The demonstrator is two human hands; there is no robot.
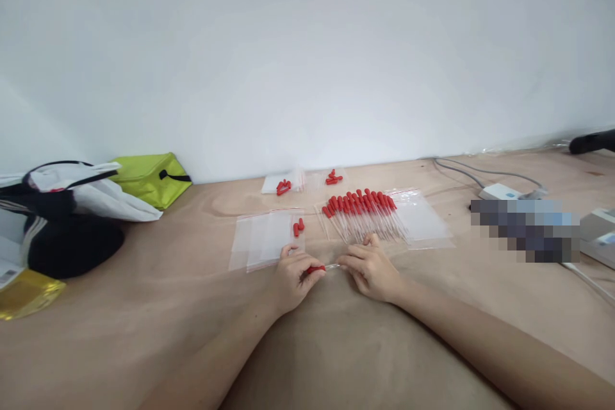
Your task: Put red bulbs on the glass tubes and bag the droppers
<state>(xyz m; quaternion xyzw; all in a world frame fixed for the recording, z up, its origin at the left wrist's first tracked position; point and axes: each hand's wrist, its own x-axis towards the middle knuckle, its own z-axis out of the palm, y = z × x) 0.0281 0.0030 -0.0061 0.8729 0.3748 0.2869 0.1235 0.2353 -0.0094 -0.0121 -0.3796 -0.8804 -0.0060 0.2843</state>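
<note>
**Red bulb (pixel 316 268) and clear tube (pixel 332 266) were pinched end to end**

The left hand (pixel 295 277) came in from the lower edge, its wrist angled up and to the right. Its thumb and index finger closed narrowly around the red bulb, thumb on the near side, while another finger stuck out toward the far side. Opposite it, the right hand (pixel 369 270) lay with its back upward, fingers curved leftward and bunched at the far end of the clear tube in a tight pinch; its forearm slanted in from the lower right. Bulb and tube lay in one line in the gap between the hands; how far one sat inside the other could not be told.

Just beyond the right hand stood out a row of red-capped tubes (pixel 361 206), laid side by side, partly over a plastic bag (pixel 427 221). Two loose red bulbs (pixel 298 227) lay beyond the left hand, by flat clear bags (pixel 264 240) on the table (pixel 158 333).
</note>
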